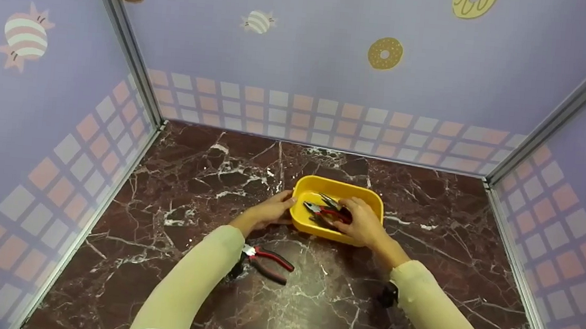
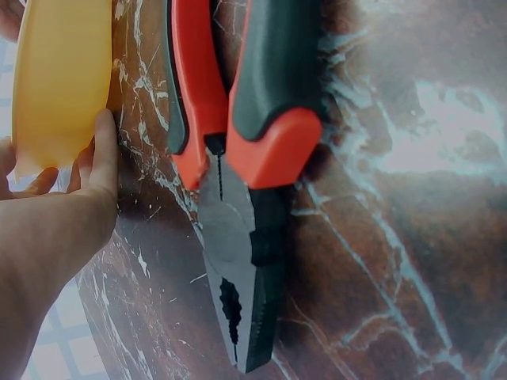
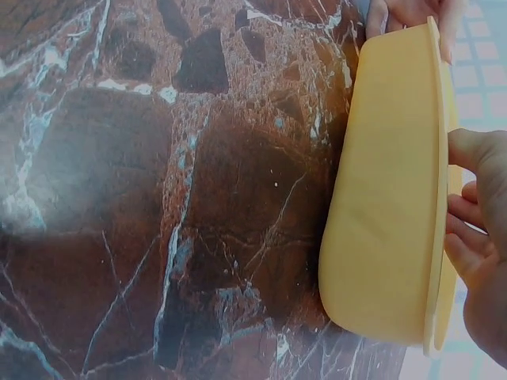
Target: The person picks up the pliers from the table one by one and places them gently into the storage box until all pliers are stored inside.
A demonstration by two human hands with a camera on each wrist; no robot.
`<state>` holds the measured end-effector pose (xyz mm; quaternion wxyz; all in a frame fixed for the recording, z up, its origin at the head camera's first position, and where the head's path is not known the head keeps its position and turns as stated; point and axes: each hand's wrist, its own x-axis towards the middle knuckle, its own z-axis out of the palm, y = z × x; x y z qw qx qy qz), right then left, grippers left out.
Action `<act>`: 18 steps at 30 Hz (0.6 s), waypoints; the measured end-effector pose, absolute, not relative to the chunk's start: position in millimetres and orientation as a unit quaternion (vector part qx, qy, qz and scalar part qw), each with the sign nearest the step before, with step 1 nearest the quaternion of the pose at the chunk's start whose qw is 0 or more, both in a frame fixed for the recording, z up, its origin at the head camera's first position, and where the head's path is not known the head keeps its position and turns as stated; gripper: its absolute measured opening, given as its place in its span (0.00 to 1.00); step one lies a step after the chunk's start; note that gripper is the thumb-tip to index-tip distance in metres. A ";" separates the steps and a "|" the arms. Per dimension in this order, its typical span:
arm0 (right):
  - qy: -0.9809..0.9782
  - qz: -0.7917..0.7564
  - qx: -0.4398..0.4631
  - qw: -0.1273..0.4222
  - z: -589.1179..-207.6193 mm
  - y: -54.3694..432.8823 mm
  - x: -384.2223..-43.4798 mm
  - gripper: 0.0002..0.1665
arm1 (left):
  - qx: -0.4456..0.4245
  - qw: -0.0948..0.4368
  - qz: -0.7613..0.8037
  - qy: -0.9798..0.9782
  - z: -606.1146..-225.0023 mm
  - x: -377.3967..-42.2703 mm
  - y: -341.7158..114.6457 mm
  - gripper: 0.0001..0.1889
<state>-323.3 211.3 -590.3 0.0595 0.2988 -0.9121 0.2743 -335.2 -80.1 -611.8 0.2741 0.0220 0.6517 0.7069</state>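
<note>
A yellow plastic tub (image 1: 341, 188) stands on the dark marbled surface. My left hand (image 1: 270, 210) grips its left end, thumb at the rim and fingers against the outer wall. Inside the tub, my right hand (image 1: 364, 224) holds the red-and-black handles of combination pliers (image 1: 314, 208), whose metal nose points left. More tools with grey noses (image 1: 328, 200) lie around them, partly hidden by the hand. Below my left forearm, another pair of red-and-black pliers (image 2: 230, 214) rests on the surface, handles toward the right in the head view.
The brown-red marbled surface (image 1: 207, 178) has white veins. Lilac panels (image 1: 302, 54) with sweets and checks stand at the back, left and right, joined by metal corner posts (image 1: 129, 39). Dark wrist-worn gear (image 1: 389, 294) shows beneath the right sleeve.
</note>
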 end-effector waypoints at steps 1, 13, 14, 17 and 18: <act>-0.912 0.273 0.301 0.062 -589.8 211.7 -323.2 0.31 | 0.022 0.274 0.708 0.650 -611.7 -335.3 -79.8 0.28; -0.909 0.273 0.307 0.072 -576.2 204.0 -312.0 0.31 | 0.023 0.274 0.707 0.652 -611.2 -336.7 -78.5 0.28; -0.908 0.273 0.309 0.073 -574.8 202.2 -310.0 0.31 | 0.023 0.273 0.708 0.651 -611.6 -336.7 -78.9 0.28; -0.906 0.272 0.315 0.071 -571.2 196.6 -304.0 0.32 | 0.027 0.273 0.705 0.654 -613.4 -336.2 -80.4 0.29; -0.906 0.272 0.317 0.069 -570.4 195.1 -302.2 0.32 | 0.028 0.273 0.703 0.657 -613.8 -335.9 -80.7 0.29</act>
